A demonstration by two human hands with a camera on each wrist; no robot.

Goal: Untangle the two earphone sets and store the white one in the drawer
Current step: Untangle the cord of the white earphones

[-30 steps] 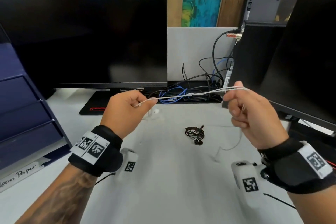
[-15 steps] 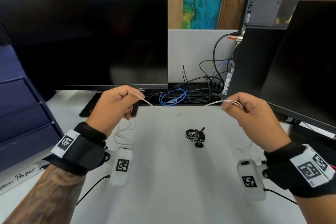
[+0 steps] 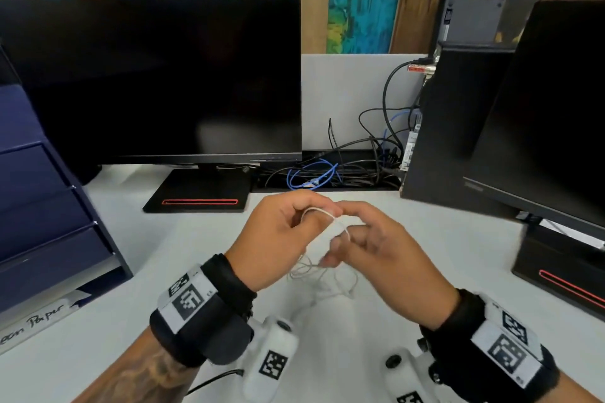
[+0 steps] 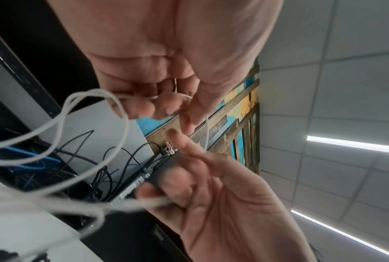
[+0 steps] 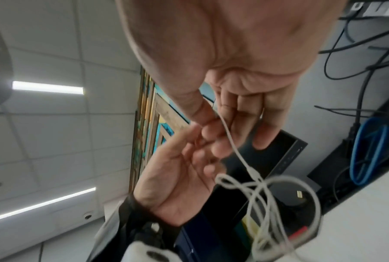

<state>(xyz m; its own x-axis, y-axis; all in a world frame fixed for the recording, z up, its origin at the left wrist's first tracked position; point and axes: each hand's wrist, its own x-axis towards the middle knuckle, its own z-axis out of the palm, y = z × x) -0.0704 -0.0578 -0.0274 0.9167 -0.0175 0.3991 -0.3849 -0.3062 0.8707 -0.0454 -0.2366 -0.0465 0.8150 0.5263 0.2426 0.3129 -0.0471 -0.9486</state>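
Note:
The white earphone cable (image 3: 324,275) hangs in loose loops between my two hands above the middle of the desk. My left hand (image 3: 312,216) pinches the cable with curled fingers; the left wrist view shows the cord (image 4: 88,124) looping out from my fingertips (image 4: 166,104). My right hand (image 3: 343,235) touches the left and pinches the same cable (image 5: 236,150) between thumb and forefinger (image 5: 202,115). The black earphones are not in view; my hands cover the spot where they lay. The blue drawer unit (image 3: 49,222) stands at the left, its drawers closed.
A black monitor (image 3: 157,75) stands behind on its flat base (image 3: 199,190). A second monitor (image 3: 550,114) and a dark box (image 3: 458,127) crowd the right. Loose black and blue cables (image 3: 327,173) lie in a tray at the back of the white desk (image 3: 196,255).
My hands, held apart with the white cable stretched between them, have come together at the centre. The cable now hangs slack in loops, and the black earphones are hidden behind my hands.

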